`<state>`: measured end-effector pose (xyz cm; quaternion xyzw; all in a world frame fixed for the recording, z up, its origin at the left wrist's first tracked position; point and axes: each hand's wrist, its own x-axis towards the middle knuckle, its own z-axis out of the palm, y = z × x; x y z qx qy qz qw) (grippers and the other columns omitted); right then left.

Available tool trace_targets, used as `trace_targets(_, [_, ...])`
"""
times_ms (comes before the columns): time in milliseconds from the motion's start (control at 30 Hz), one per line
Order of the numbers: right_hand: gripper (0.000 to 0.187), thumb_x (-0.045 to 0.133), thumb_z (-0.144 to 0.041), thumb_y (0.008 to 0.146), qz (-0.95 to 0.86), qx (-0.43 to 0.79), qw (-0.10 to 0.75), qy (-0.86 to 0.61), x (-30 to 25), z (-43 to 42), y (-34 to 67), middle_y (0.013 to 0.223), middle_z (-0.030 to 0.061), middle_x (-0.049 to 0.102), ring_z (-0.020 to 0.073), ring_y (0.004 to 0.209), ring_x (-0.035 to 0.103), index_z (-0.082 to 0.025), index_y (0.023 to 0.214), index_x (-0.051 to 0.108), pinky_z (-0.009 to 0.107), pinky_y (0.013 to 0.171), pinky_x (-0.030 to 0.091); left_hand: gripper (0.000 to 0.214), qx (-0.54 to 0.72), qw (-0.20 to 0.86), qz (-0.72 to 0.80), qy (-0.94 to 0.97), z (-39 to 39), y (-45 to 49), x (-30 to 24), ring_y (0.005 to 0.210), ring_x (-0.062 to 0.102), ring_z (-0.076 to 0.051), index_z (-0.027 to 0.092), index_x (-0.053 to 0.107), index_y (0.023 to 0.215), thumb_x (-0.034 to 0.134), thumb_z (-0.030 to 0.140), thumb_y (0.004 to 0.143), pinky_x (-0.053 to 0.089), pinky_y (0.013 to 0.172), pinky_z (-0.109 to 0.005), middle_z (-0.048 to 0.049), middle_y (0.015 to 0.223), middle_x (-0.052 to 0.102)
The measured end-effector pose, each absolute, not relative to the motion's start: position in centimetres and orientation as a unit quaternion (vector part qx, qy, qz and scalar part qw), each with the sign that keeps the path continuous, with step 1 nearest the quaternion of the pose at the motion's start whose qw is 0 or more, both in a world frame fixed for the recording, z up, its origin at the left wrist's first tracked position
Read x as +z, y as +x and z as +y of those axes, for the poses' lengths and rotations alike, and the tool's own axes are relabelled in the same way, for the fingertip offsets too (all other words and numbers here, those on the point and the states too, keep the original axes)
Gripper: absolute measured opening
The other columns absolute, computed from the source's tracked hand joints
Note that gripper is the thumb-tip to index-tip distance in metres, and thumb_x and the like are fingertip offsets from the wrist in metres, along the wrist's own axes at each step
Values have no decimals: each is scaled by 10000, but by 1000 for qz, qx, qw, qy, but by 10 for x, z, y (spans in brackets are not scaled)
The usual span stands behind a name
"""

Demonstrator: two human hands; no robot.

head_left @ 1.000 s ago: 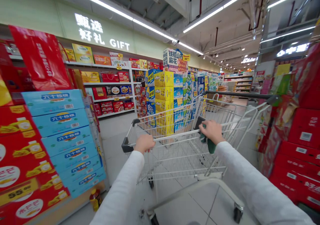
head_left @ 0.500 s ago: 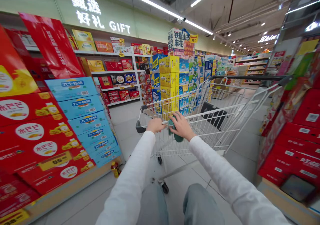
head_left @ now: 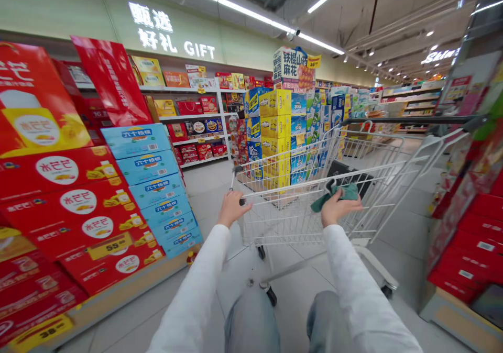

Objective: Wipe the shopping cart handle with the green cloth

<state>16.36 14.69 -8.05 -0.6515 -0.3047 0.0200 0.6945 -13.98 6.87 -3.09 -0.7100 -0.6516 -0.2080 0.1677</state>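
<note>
A wire shopping cart (head_left: 286,222) stands sideways in front of my knees. My left hand (head_left: 231,209) is closed around its front left corner, by the dark corner bumper (head_left: 242,201). Over the cart's near side rail, my right hand (head_left: 338,207) is turned partly palm up. It holds a crumpled dark green cloth (head_left: 348,191), which bunches over the thumb side and hangs to the left of the wrist. Part of the cloth is hidden behind the hand.
Stacked red cartons (head_left: 78,201) and light blue cartons (head_left: 157,185) line the left side. Beyond the cart rises a stack of yellow boxes (head_left: 275,133). More red boxes (head_left: 477,243) stand at right. The cart's handle (head_left: 408,120) is at the far right end.
My hands have moved apart. The right one has carried the green cloth rightward along the rail, while the left has shifted to the cart's corner. The view has turned slightly left.
</note>
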Motion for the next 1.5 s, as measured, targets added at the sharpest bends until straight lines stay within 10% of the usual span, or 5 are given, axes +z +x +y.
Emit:
trace_targets(400, [483,470,-264,809,-438,-25,689,-577,-109,113,40,1127,215,414,323,1092,428,-104,1260,402,462,907,362,301,-323,154,-645,-675,73,-128,-41,845,515,-191,208,527,650,304,179,850,356,856,-322,-43,750,600])
trace_targets(700, [290,449,-78,820,-802,-202,498,-261,-157,84,-43,1034,123,577,232,999,503,-165,1062,583,349,783,446,305,-404,207,-585,-672,83,-135,-51,707,505,-206,230,458,597,302,144,844,359,780,-351,-35,640,580])
trace_targets(1233, [476,504,-118,655,-366,-143,745,-539,-95,164,231,1115,159,431,288,1091,431,-98,1130,478,508,987,339,318,-436,263,-572,-643,90,-138,-58,648,455,-198,227,391,547,359,210,862,336,704,-337,-26,576,510])
trace_targets(1500, [474,517,-162,704,-368,-104,746,-546,-69,163,201,1165,164,398,291,1117,415,-116,1169,438,497,994,321,326,-436,264,-570,-645,82,-121,-58,642,433,-197,227,365,547,359,229,873,323,691,-337,-25,565,496])
